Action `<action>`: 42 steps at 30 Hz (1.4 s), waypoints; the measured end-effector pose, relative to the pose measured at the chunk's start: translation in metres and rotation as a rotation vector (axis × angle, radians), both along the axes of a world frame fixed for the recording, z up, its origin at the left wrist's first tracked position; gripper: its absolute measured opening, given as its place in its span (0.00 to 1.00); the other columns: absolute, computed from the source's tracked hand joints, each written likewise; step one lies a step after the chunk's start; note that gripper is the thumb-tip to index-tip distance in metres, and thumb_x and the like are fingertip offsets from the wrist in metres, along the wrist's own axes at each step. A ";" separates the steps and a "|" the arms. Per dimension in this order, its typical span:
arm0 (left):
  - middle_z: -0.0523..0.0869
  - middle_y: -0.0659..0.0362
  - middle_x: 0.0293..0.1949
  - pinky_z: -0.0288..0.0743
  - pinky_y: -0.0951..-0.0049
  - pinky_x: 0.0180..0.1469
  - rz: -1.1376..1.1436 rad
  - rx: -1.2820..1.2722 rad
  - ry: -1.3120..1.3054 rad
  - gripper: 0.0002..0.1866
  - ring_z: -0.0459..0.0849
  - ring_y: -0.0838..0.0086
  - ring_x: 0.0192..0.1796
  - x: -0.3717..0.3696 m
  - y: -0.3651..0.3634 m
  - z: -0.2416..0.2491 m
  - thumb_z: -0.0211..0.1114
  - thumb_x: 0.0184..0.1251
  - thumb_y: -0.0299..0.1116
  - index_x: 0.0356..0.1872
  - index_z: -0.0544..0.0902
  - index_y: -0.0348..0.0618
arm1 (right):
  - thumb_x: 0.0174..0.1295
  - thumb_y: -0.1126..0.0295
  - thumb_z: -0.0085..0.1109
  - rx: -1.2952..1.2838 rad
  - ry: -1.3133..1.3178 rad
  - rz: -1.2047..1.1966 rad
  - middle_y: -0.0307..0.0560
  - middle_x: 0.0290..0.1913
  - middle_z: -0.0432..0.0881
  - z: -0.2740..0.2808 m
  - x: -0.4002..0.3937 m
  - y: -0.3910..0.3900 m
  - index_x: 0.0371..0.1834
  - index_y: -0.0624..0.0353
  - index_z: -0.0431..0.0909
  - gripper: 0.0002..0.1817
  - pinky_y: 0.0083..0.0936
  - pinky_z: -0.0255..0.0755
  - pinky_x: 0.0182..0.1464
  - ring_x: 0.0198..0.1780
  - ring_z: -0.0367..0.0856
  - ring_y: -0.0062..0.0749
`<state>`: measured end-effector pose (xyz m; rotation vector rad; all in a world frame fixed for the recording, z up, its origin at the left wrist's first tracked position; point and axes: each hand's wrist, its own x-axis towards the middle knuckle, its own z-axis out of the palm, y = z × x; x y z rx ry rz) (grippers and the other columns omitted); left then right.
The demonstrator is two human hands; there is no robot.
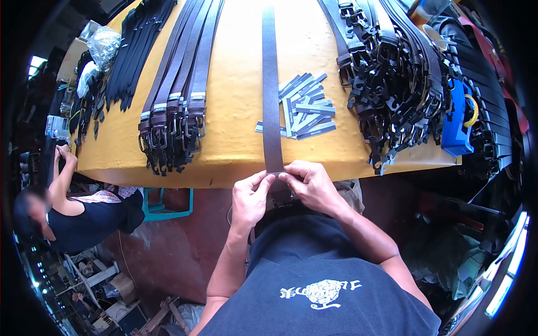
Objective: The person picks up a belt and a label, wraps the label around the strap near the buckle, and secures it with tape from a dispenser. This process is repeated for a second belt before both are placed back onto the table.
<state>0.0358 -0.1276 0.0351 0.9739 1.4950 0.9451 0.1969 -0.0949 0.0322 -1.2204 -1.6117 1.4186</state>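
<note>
A long dark brown belt (pixel 270 95) runs down the middle of the yellow-covered table (pixel 235 112) and over its front edge. My left hand (pixel 250 197) and my right hand (pixel 310 185) pinch it from both sides just past that edge, thumbs close together. A thin light strip shows across the belt between the thumbs; its details are too small to tell. Below my fingers hangs the belt's buckle end (pixel 282 196), partly hidden. Right of the belt lies a loose pile of grey printed strips (pixel 308 109), one of them reaching under the belt.
Buckled brown belts (pixel 182 84) lie at left, with black straps (pixel 137 56) beyond. At right are a heap of belts with black hooks (pixel 392 73) and a blue container (pixel 459 120). A co-worker (pixel 84 215) sits at far left near a teal stool (pixel 168 213).
</note>
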 end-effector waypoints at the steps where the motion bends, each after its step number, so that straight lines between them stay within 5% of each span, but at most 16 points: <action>1: 0.85 0.66 0.30 0.70 0.85 0.33 0.000 0.010 0.067 0.10 0.76 0.88 0.29 0.001 -0.001 0.000 0.62 0.67 0.29 0.43 0.85 0.36 | 0.62 0.75 0.58 0.039 -0.016 -0.020 0.47 0.24 0.76 -0.001 -0.001 -0.002 0.33 0.69 0.78 0.06 0.26 0.66 0.28 0.25 0.73 0.29; 3: 0.85 0.66 0.29 0.69 0.85 0.32 0.010 0.030 0.138 0.09 0.75 0.88 0.29 0.005 -0.002 0.001 0.62 0.67 0.29 0.43 0.85 0.35 | 0.59 0.75 0.58 0.117 -0.048 -0.060 0.57 0.27 0.76 -0.003 -0.005 -0.004 0.31 0.70 0.78 0.06 0.36 0.68 0.32 0.29 0.76 0.49; 9: 0.86 0.64 0.31 0.72 0.84 0.35 0.050 0.073 0.129 0.09 0.77 0.87 0.32 0.011 -0.004 0.001 0.62 0.67 0.27 0.43 0.84 0.34 | 0.60 0.75 0.57 0.178 -0.083 -0.078 0.57 0.29 0.76 -0.003 -0.007 -0.006 0.30 0.69 0.77 0.07 0.37 0.69 0.34 0.31 0.76 0.51; 12: 0.86 0.61 0.34 0.74 0.82 0.39 0.077 0.136 0.125 0.09 0.80 0.84 0.34 0.011 -0.006 -0.005 0.62 0.67 0.26 0.44 0.83 0.33 | 0.60 0.73 0.58 0.131 -0.063 -0.073 0.55 0.29 0.77 -0.001 -0.005 -0.004 0.34 0.69 0.78 0.07 0.33 0.70 0.34 0.30 0.77 0.45; 15: 0.86 0.58 0.34 0.76 0.79 0.40 0.077 0.187 0.215 0.09 0.82 0.81 0.35 0.012 -0.006 -0.003 0.62 0.66 0.26 0.44 0.83 0.33 | 0.62 0.73 0.58 -0.058 0.033 -0.080 0.45 0.29 0.78 -0.001 -0.005 -0.005 0.36 0.68 0.78 0.07 0.23 0.69 0.33 0.30 0.75 0.25; 18: 0.86 0.55 0.33 0.76 0.76 0.39 0.091 0.264 0.220 0.10 0.83 0.77 0.34 0.014 -0.006 -0.004 0.63 0.64 0.26 0.44 0.83 0.33 | 0.64 0.71 0.57 0.064 0.045 -0.088 0.37 0.27 0.77 -0.010 -0.007 -0.005 0.35 0.65 0.78 0.07 0.16 0.66 0.27 0.27 0.71 0.13; 21: 0.85 0.54 0.34 0.76 0.76 0.40 0.088 0.320 0.125 0.10 0.83 0.76 0.35 0.016 -0.004 0.006 0.62 0.65 0.25 0.46 0.82 0.34 | 0.65 0.70 0.57 -0.257 0.243 -0.067 0.31 0.26 0.76 0.001 -0.005 -0.003 0.35 0.61 0.79 0.06 0.11 0.62 0.24 0.25 0.68 0.08; 23: 0.85 0.55 0.35 0.76 0.75 0.42 0.088 0.318 0.091 0.11 0.83 0.75 0.35 0.009 0.002 0.014 0.62 0.65 0.24 0.47 0.82 0.35 | 0.65 0.68 0.58 -0.262 0.282 -0.029 0.30 0.26 0.75 0.006 0.001 0.003 0.36 0.61 0.80 0.07 0.12 0.60 0.22 0.23 0.66 0.08; 24: 0.85 0.54 0.36 0.77 0.71 0.44 0.110 0.511 0.154 0.14 0.83 0.69 0.38 0.004 0.009 0.012 0.63 0.63 0.23 0.50 0.81 0.38 | 0.65 0.67 0.57 -0.399 0.322 -0.014 0.28 0.26 0.76 0.016 0.006 0.005 0.38 0.60 0.80 0.07 0.12 0.60 0.22 0.23 0.66 0.06; 25: 0.86 0.54 0.37 0.76 0.68 0.47 -0.018 0.770 0.496 0.14 0.83 0.64 0.42 -0.008 0.017 0.016 0.64 0.58 0.21 0.46 0.83 0.40 | 0.66 0.67 0.57 -0.432 0.361 -0.018 0.28 0.26 0.76 0.017 0.007 0.006 0.38 0.59 0.80 0.07 0.12 0.59 0.22 0.23 0.65 0.06; 27: 0.87 0.58 0.39 0.73 0.67 0.50 -0.199 1.001 0.713 0.14 0.82 0.64 0.46 -0.012 0.027 0.032 0.65 0.52 0.20 0.41 0.85 0.44 | 0.66 0.66 0.57 -0.498 0.438 -0.028 0.27 0.25 0.76 0.020 0.012 0.009 0.39 0.59 0.80 0.08 0.11 0.59 0.21 0.22 0.65 0.05; 30: 0.87 0.62 0.41 0.71 0.69 0.51 -0.382 1.096 0.730 0.14 0.83 0.68 0.48 -0.007 0.035 0.039 0.66 0.49 0.20 0.38 0.87 0.47 | 0.66 0.64 0.58 -0.657 0.576 -0.021 0.27 0.23 0.74 0.027 0.022 0.011 0.39 0.59 0.78 0.09 0.09 0.59 0.20 0.19 0.65 0.07; 36: 0.87 0.58 0.35 0.72 0.69 0.45 -0.338 1.148 0.468 0.13 0.85 0.66 0.42 0.009 0.048 0.038 0.67 0.47 0.17 0.35 0.84 0.42 | 0.68 0.62 0.55 -0.779 0.702 0.055 0.31 0.21 0.72 0.036 0.040 0.016 0.36 0.61 0.77 0.12 0.11 0.63 0.23 0.21 0.68 0.10; 38: 0.85 0.52 0.32 0.75 0.69 0.41 -0.275 1.114 0.373 0.13 0.85 0.61 0.36 0.014 0.050 0.033 0.64 0.46 0.12 0.35 0.82 0.37 | 0.68 0.63 0.54 -0.390 0.423 -0.076 0.32 0.21 0.73 0.031 0.037 0.020 0.35 0.63 0.78 0.13 0.13 0.63 0.25 0.23 0.68 0.11; 40: 0.85 0.56 0.30 0.75 0.74 0.41 -0.085 0.792 0.172 0.07 0.83 0.71 0.35 0.019 0.041 0.024 0.67 0.53 0.18 0.34 0.82 0.36 | 0.68 0.65 0.54 -0.007 0.136 -0.215 0.33 0.23 0.74 0.032 0.036 0.022 0.35 0.66 0.78 0.13 0.17 0.64 0.29 0.27 0.68 0.13; 42: 0.84 0.57 0.34 0.74 0.79 0.42 0.049 0.601 -0.134 0.06 0.81 0.79 0.37 0.027 0.040 0.014 0.65 0.60 0.19 0.38 0.80 0.29 | 0.66 0.70 0.56 0.105 0.249 -0.183 0.36 0.27 0.78 0.037 0.030 0.025 0.38 0.65 0.78 0.08 0.18 0.70 0.36 0.31 0.73 0.16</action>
